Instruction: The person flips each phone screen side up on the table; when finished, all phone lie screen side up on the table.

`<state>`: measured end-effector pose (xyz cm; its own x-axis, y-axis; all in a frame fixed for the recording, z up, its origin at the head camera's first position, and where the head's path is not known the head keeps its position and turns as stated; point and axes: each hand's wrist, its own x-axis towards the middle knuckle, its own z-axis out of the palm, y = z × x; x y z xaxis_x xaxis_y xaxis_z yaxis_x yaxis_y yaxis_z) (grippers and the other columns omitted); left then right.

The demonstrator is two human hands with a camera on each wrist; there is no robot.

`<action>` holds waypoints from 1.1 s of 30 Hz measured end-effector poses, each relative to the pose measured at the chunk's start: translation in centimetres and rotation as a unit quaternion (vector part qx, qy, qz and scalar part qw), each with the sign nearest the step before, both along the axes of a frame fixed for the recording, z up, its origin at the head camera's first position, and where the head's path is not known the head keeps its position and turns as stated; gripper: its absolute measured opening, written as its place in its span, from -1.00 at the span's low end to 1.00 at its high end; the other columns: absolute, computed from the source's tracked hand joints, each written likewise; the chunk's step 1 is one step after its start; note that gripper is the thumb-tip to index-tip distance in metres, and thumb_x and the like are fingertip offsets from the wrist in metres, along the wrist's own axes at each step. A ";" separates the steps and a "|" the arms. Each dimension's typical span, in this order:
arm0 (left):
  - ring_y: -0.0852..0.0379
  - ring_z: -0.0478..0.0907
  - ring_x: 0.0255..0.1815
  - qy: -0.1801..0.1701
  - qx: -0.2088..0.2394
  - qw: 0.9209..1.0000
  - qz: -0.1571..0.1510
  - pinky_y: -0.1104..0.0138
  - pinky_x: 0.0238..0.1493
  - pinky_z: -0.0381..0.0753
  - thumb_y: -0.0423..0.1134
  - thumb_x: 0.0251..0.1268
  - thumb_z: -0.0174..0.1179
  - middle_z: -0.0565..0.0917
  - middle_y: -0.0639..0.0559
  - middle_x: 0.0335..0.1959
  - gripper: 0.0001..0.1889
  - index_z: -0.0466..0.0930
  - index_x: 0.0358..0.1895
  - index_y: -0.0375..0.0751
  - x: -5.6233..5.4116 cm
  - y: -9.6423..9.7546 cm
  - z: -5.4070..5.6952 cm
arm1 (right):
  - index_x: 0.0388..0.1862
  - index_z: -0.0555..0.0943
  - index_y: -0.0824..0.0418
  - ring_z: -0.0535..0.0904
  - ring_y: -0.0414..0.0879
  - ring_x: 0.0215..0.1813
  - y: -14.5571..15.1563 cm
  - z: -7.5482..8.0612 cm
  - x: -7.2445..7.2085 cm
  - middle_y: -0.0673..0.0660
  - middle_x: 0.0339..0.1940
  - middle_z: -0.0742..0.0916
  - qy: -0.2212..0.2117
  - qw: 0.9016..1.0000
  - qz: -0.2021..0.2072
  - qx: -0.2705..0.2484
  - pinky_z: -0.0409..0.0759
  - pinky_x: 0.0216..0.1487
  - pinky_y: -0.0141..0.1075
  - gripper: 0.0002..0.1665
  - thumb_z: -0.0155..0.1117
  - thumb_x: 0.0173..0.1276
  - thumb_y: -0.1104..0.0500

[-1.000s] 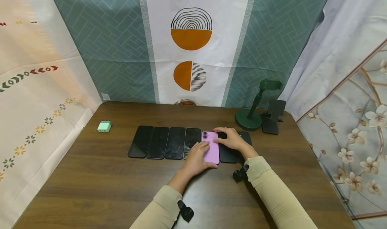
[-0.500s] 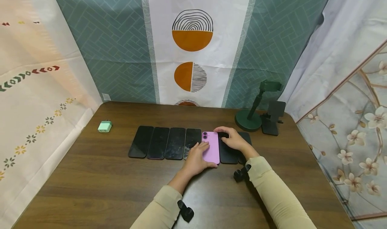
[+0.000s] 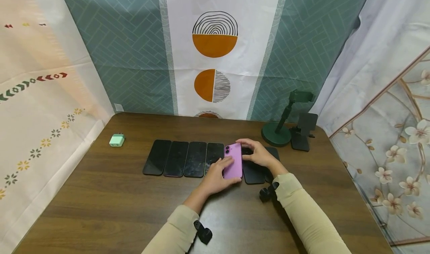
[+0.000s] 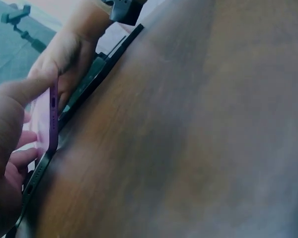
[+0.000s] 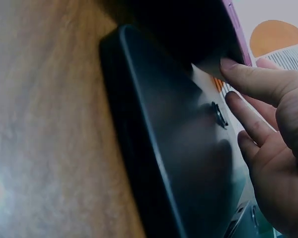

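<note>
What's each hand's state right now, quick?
Left hand: closed, holding the purple phone.
Right hand: closed, pinching the same purple phone.

Holding the left arm and the right arm forward, slanting both inward. Gripping with the left hand, spreading its thumb well apart from its fingers. Pinching with the right hand between thumb and one finger, bending the lower fingers loosely. Having both hands near each other, placing the right one slightly farther forward.
</note>
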<state>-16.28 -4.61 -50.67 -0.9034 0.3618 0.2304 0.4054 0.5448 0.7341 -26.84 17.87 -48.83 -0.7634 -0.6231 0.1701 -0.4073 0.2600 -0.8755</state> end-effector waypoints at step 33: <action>-0.05 0.64 0.14 -0.033 0.143 0.986 -0.075 0.40 -0.10 0.71 -0.29 0.05 0.58 0.34 -0.23 0.50 -0.03 0.23 0.54 -0.30 -0.5 0.5 0.4 | 0.58 0.21 0.34 0.39 0.23 0.46 0.2 0.1 -0.3 0.33 0.41 0.53 0.000 0.997 0.009 0.079 0.24 0.49 0.16 0.10 0.60 0.15 0.22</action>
